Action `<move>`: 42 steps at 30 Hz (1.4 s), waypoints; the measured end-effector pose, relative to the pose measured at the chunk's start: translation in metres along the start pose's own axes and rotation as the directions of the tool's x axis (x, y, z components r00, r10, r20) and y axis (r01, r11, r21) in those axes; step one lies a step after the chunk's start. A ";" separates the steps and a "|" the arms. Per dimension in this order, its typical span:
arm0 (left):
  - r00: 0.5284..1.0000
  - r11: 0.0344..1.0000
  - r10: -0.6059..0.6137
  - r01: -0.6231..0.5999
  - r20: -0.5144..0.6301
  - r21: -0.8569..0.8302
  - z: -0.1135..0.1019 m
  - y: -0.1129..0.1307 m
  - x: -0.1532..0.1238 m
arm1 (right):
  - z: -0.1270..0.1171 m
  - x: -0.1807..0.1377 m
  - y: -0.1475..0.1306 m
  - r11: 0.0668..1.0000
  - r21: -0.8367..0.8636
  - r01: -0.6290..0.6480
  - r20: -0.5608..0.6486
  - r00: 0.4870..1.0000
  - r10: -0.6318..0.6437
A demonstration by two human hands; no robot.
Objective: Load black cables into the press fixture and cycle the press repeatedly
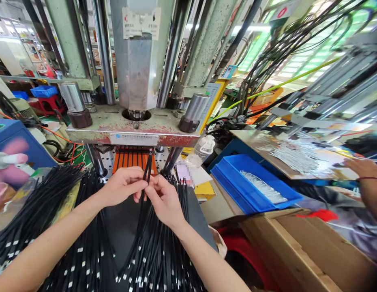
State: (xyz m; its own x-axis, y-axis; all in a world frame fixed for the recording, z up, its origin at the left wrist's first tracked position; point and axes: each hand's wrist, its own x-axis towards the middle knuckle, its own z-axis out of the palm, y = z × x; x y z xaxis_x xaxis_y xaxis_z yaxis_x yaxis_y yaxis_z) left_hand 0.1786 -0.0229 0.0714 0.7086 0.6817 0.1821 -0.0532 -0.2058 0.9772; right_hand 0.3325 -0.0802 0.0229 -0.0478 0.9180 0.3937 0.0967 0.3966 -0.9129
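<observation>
My left hand [127, 185] and my right hand [162, 198] meet in the middle of the view, fingers pinched on a few flat black cables [148, 165]. The cables stand upright between them, tips toward the press, and trail down to the dark worktop [123, 227]. In front of my hands is an orange slotted fixture [127, 159] with black strips lying in its slots, under the press plate [133, 136]. Bundles of black cables with pale ends lie to the left [39, 202] and under my right arm [158, 255]. My fingertips hide part of the held cables.
Steel guide posts [173, 160] flank the fixture. Right of the press are a blue bin [231, 178] of white cables, a cardboard box [313, 247] and another person's hand [365, 170] by a white cable pile. A pink fan [12, 162] is at left.
</observation>
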 end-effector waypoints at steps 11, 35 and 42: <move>0.945 0.958 0.215 -0.156 -0.246 0.239 0.000 0.002 0.036 | -0.009 -0.010 0.029 0.889 -0.448 0.091 0.169 0.986 -0.016; 0.982 0.180 -0.127 -0.118 0.142 0.977 -0.019 -0.079 0.058 | -0.049 0.099 0.092 0.764 -0.624 -0.165 -0.144 0.985 0.095; 0.961 0.251 -0.262 0.156 -0.088 0.955 -0.052 -0.098 0.140 | -0.050 0.079 0.102 0.754 -0.622 -0.211 -0.114 0.977 0.180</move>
State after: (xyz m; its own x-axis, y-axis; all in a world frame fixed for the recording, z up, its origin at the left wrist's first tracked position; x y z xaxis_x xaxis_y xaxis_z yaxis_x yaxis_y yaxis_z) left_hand 0.2467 0.1295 0.0064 0.6331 0.7708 -0.0710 0.7692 -0.6162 0.1692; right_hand 0.3882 0.0333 -0.0336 0.0836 0.9690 0.2327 0.7018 0.1085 -0.7041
